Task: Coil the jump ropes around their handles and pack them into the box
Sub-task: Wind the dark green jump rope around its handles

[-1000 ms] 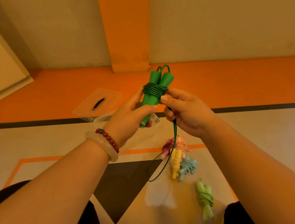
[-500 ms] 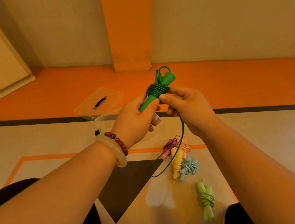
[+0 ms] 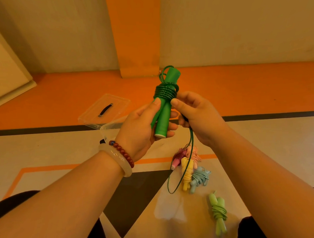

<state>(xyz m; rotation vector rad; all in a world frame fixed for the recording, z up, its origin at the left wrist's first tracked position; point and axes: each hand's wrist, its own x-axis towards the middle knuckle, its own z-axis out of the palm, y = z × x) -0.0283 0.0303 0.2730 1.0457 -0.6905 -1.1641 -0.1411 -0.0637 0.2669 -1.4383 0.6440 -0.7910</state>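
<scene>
Slack in the hanging cord can loosen the coil if the right hand, fingers pinching it, relaxes while the left hand fingers wrap the green handles above the floor.

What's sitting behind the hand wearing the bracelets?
A clear box and its lid, flat on the floor. The left hand covers most of the box, so its inside cannot be seen.

Bright green handles wear darker green cord; toward five o'clock lie pink rope, yellow rope, pale blue rope, lime rope.
</scene>
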